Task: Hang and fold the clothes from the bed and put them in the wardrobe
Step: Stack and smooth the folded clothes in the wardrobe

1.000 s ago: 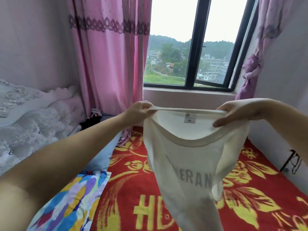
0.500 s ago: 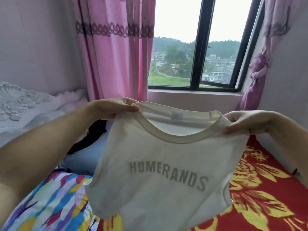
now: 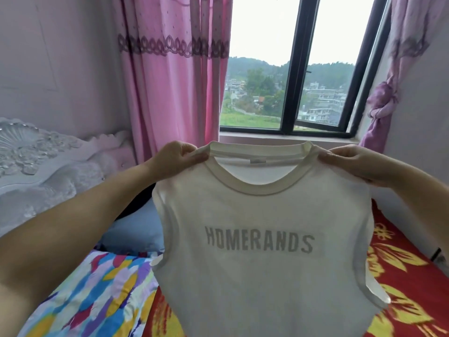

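Note:
A cream sleeveless top (image 3: 262,276) with grey "HOMERANDS" lettering hangs spread out in front of me, over the bed. My left hand (image 3: 173,158) pinches its left shoulder beside the collar. My right hand (image 3: 352,160) pinches its right shoulder. The top faces me, front side out, and its lower hem runs out of the frame. The wardrobe is not in view.
Under the top lies a bed with a red and yellow flowered blanket (image 3: 401,276), a multicoloured sheet (image 3: 97,295) and a blue pillow (image 3: 136,229). A white carved headboard (image 3: 43,161) stands at the left. Pink curtains (image 3: 175,76) and a window (image 3: 291,69) are ahead.
The top has turned from twisted and bunched to flat and facing me. Both hands have shifted from the collar out to the shoulders and risen a little.

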`<state>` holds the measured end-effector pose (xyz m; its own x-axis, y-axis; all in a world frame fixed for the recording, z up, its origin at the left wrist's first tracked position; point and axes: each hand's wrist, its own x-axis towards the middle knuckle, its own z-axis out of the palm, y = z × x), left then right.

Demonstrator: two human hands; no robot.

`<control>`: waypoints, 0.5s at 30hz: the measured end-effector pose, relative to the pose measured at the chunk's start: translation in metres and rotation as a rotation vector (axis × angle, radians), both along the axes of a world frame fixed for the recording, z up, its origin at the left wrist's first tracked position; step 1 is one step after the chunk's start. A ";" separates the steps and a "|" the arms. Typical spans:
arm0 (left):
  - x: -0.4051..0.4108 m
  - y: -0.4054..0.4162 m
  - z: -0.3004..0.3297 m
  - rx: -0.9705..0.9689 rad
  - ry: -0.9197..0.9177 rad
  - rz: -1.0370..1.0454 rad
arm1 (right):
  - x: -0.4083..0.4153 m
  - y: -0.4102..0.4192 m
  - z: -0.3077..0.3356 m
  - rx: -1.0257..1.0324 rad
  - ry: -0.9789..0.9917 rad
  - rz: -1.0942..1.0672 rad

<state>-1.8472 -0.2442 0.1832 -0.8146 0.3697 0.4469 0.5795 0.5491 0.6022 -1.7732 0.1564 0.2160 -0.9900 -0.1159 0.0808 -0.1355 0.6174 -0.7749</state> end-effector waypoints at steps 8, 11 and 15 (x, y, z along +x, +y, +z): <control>0.011 0.090 0.002 0.270 -0.746 0.051 | -0.037 -0.073 -0.030 0.353 0.029 -0.320; 0.031 0.130 0.004 0.550 -0.897 -0.064 | -0.033 -0.119 -0.025 0.286 0.073 -0.198; 0.045 0.140 0.016 0.730 -0.956 -0.151 | -0.012 -0.134 -0.008 0.163 -0.018 0.089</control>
